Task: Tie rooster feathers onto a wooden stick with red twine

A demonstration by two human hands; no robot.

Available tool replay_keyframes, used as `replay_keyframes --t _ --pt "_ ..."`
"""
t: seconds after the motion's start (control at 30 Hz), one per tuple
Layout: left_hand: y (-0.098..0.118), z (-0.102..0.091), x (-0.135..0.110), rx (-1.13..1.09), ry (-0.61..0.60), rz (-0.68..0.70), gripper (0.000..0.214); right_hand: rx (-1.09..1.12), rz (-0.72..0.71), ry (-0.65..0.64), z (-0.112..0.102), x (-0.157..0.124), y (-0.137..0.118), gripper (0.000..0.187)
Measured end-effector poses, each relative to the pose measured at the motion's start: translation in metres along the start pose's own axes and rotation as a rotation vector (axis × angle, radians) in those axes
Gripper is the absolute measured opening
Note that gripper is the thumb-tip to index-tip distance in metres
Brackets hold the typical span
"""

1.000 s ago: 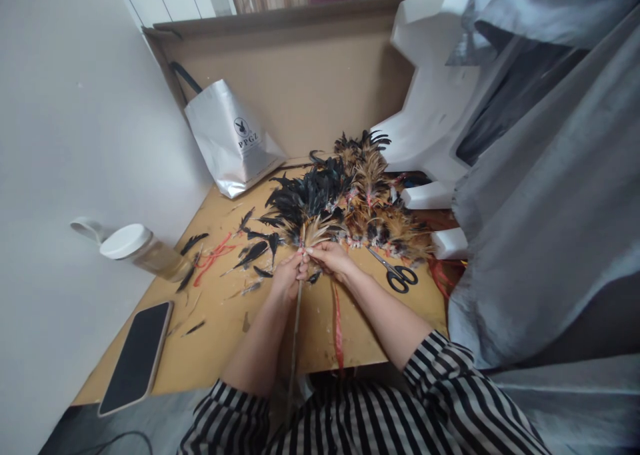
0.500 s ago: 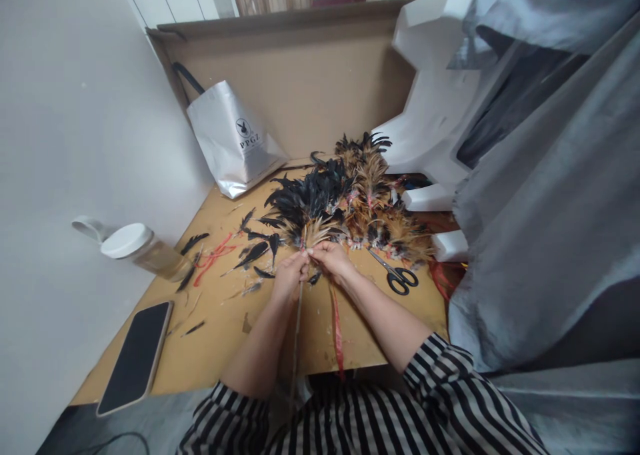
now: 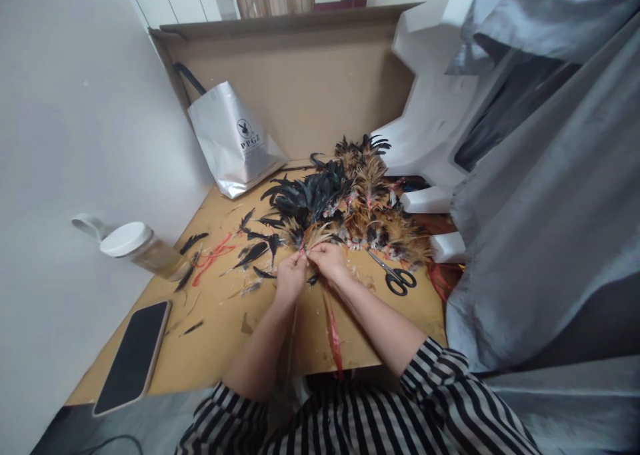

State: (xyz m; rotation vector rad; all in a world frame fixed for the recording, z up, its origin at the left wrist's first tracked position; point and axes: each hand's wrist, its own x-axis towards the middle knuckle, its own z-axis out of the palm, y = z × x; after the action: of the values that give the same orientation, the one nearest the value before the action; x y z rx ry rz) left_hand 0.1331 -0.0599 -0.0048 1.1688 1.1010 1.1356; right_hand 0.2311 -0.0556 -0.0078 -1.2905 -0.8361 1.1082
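My left hand is closed around a thin stick that runs down toward my body. At the top of that stick, tan and black feathers fan away from my fingertips, with a trace of red at their base. Pressed close beside it, my right hand pinches at the same spot. A red plastic ribbon trails from under my right hand to the table's front edge. Just beyond lie glossy black feathers and several tied brown bunches. My fingers hide the exact binding point.
Black-handled scissors lie to the right. Loose feathers and red ribbon scraps are scattered left, near a lidded drink bottle and a phone. A silver bag leans at the back; white foam stands right.
Both hands stay together at the base of the feathers, with only slight finger movement. The stick and the hanging ribbon have shifted a little to the left.
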Motion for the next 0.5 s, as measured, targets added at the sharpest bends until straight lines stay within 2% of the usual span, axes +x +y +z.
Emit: replay_keyframes --t 0.2,0.33,0.5 --pt "-0.001 -0.006 0.005 0.093 0.035 0.147 0.004 -0.061 -0.048 -0.027 0.004 -0.003 0.002 0.021" --pt "-0.001 -0.005 0.001 0.215 0.065 0.286 0.013 -0.106 -0.063 -0.009 0.002 0.0 0.004 0.027" --pt "0.001 0.0 -0.007 0.17 0.06 0.288 0.02 -0.086 -0.01 -0.011 -0.003 0.003 0.004 0.033"
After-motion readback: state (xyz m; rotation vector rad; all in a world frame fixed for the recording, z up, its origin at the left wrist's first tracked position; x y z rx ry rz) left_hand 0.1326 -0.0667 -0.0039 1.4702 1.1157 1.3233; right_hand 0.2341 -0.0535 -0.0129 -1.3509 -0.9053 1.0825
